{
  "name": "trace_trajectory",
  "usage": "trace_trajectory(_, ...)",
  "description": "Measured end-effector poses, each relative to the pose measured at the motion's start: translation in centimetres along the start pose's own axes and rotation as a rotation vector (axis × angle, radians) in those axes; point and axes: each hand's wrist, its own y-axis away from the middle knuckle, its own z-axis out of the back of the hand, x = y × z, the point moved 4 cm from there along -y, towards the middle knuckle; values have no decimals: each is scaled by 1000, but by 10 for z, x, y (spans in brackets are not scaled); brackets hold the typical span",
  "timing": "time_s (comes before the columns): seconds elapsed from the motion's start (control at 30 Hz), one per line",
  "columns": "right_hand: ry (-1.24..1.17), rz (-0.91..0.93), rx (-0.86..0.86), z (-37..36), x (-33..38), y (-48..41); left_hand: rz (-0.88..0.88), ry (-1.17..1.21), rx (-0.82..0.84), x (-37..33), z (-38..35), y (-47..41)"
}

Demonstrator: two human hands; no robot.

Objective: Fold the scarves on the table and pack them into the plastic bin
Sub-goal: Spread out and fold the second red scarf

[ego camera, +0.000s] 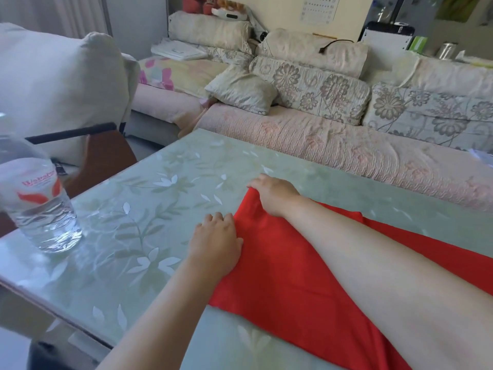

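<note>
Two hands are laid on one red scarf (280, 276), which is spread flat on the glass table (149, 209) and runs off toward the right edge of the view. The scarf's far left corner is pinched by the right hand (272, 194), whose fingers are curled down over the cloth with the thumb at the very tip of the corner. The near part of the same short edge is pressed down by the left hand (216, 236), which is held palm down with relaxed fingers; its fingertips rest on the bare table just beyond the cloth and nothing is grasped by it. Both forearms are stretched over the scarf.

A pattern of pale leaves is seen under the glass of the table. Well apart from the scarf, near the table's left edge, a clear plastic water bottle (40, 209) is stood upright; on its label red lettering can be read as "Watsons", though the last letters are blurred. Beyond the table a sofa (346, 150) with floral cushions (314, 86) is seen. A printed chart (320, 8) is hung on the wall, too small to be read.
</note>
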Motion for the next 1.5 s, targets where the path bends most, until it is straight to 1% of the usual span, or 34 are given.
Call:
trace_trajectory(0.13,122,125,63,-4,2,-23,103,-4,105,1,3,2)
trace_trajectory(0.27,194,180,97,-7,-1,-35,157,61,163,10,3,1)
trace_trajectory(0.43,200,185,18,5,-14,-36,153,156,191,4,16,-1)
trace_trajectory(0.57,30,106,-87,33,-51,-6,123,349,255,-24,37,-1)
trace_trajectory(0.73,-122,-23,-219,59,-123,70,-54,397,328,-83,65,8)
trace_trajectory(0.87,-121,-111,-240,71,-182,139,-149,582,368,-142,80,23)
trace_trajectory(0.97,-95,-180,-231,78,-224,188,-184,740,371,-194,87,39)
trace_trajectory(1.07,-114,-224,-273,86,-260,232,-230,822,368,-248,86,48)
trace_trajectory(1.23,-109,-240,-337,87,-313,292,-298,831,379,-336,73,59)
trace_trajectory(1.37,-164,-282,-373,72,-349,328,-340,763,368,-400,49,74)
trace_trajectory(1.43,-199,-339,-341,56,-365,343,-328,768,398,-422,30,81)
trace_trajectory(1.5,-171,-457,-186,31,-377,357,-250,883,540,-437,6,88)
